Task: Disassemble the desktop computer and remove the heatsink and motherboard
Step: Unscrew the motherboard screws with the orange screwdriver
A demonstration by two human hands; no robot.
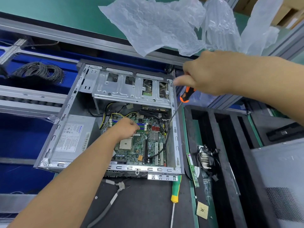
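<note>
An open grey computer case (62,122) lies on its side on the bench, with the green motherboard (148,145) bare inside it. My left hand (127,127) reaches into the case and rests with curled fingers on the board near the blue memory slots; what it holds, if anything, is hidden. My right hand (207,73) grips an orange-and-black screwdriver (185,96), whose shaft slants down to a point at the board's right edge. The heatsink (205,159) with its wires lies outside the case on the right.
A power supply (72,139) fills the case's left side and a drive cage (131,89) its top. A green-and-yellow screwdriver (175,190), a memory stick (193,170), a grey cable (113,198) and crumpled plastic sheets (164,25) lie around. A black foam tray (230,162) stands at the right.
</note>
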